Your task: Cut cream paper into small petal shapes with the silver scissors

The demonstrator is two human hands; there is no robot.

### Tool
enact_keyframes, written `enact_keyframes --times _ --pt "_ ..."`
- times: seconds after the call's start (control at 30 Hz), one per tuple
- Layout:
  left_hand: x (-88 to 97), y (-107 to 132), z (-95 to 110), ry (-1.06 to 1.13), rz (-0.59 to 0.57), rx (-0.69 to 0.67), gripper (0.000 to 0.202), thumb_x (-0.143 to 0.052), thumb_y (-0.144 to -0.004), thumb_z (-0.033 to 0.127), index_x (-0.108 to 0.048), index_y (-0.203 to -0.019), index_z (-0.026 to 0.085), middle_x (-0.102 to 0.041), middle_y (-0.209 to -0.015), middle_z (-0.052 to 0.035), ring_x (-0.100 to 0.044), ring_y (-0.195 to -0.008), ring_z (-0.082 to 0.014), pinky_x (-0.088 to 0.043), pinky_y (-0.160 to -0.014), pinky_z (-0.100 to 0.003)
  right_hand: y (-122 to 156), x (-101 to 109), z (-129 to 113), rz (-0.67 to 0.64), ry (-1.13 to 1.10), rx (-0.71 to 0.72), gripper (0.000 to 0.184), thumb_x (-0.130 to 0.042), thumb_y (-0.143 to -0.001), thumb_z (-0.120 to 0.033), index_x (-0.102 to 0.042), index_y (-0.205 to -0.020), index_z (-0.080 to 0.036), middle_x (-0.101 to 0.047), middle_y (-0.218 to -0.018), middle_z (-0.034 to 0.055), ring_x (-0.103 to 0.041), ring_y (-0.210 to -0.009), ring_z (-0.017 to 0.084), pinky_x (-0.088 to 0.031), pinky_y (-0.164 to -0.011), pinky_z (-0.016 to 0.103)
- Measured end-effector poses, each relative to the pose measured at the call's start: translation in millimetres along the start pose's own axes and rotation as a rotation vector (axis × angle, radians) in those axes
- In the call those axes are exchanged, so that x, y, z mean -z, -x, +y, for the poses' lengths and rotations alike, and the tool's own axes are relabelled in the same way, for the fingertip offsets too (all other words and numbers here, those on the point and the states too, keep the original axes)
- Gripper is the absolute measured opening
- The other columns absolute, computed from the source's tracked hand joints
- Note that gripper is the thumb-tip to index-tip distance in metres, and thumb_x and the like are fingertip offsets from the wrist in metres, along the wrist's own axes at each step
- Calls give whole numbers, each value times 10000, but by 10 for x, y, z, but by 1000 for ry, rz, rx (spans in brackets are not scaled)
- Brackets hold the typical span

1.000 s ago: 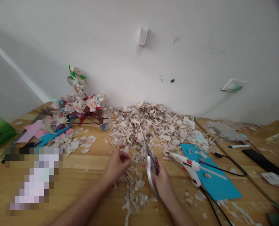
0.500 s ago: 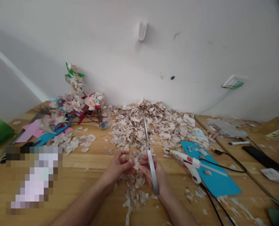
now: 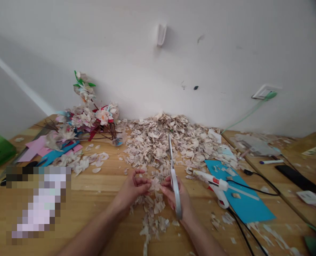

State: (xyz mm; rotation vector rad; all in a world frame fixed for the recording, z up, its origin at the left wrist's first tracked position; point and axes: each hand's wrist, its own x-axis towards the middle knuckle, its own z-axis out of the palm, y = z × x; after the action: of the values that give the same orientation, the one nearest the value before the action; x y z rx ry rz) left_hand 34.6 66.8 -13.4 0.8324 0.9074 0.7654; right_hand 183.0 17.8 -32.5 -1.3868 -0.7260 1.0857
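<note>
A small pale petal-like piece (image 3: 155, 184) is pinched between the thumb and fingertips of my left hand (image 3: 134, 187). My right hand (image 3: 183, 199) holds a pair of scissors (image 3: 176, 188) with grey handles, the blades pointing away toward the wall. The right thumb and fingertips come up to the other side of the pale piece; whether they touch it I cannot tell. Beyond both hands rises a large heap of whitish petal-like pieces (image 3: 152, 142). More loose pieces (image 3: 154, 224) lie on the wood below my hands.
On the right, a white glue gun (image 3: 213, 183) rests partly over a blue sheet (image 3: 250, 199), its black cord trailing forward. Artificial flowers (image 3: 88, 115) on brown stems stand at back left, near pink paper (image 3: 35, 147). A wall (image 3: 136, 71) closes the far side.
My right hand and the scissors have shifted slightly right, and the blade tips sit a little lower. The pinched piece now shows more broadly between the hands. My left hand has barely moved.
</note>
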Motion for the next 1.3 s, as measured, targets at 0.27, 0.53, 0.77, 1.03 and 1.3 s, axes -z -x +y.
enact_keyframes --times 0.27,0.53,0.77,1.03,1.3 --pt "54 0 -5 -88 -52 -71 667 -739 -542 333 -358 -1069 187 -631 -737 2 -556 -593 -93 -363 -516 -199 -66 41 90 1 103 77 303 -700 -516 -264 -486 -726 -227 -640 -614 -28 -591 -582 165 -466 -582 285" --pt "60 31 -69 -355 47 -307 437 -552 -741 271 -338 -1119 221 -584 -868 -16 -532 -691 -107 -392 -579 -223 -78 92 7 -4 152 56 320 -736 -515 -276 -531 -752 -208 -632 -601 -40 -566 -543 156 -460 -528 266" --pt "-50 91 -129 -437 30 -393 366 -471 -793 232 -320 -1126 229 -514 -937 -33 -539 -719 -116 -440 -600 -256 37 -22 -13 -105 87 48 352 -740 -541 -318 -510 -788 -218 -659 -691 -27 -608 -640 178 -484 -602 273" --pt "-82 124 -170 -467 -55 -364 384 -472 -780 176 -335 -1133 238 -511 -956 -31 -533 -716 -114 -451 -623 -272 18 -101 20 9 4 16 367 -757 -467 -288 -505 -728 -230 -593 -574 -54 -572 -557 165 -473 -554 275" --pt "-54 134 -173 -515 -82 -406 378 -426 -789 153 -340 -1145 247 -494 -955 -24 -513 -728 -110 -444 -644 -262 0 -22 -21 -14 62 49 328 -722 -511 -340 -512 -738 -230 -606 -583 -38 -591 -576 172 -487 -551 284"
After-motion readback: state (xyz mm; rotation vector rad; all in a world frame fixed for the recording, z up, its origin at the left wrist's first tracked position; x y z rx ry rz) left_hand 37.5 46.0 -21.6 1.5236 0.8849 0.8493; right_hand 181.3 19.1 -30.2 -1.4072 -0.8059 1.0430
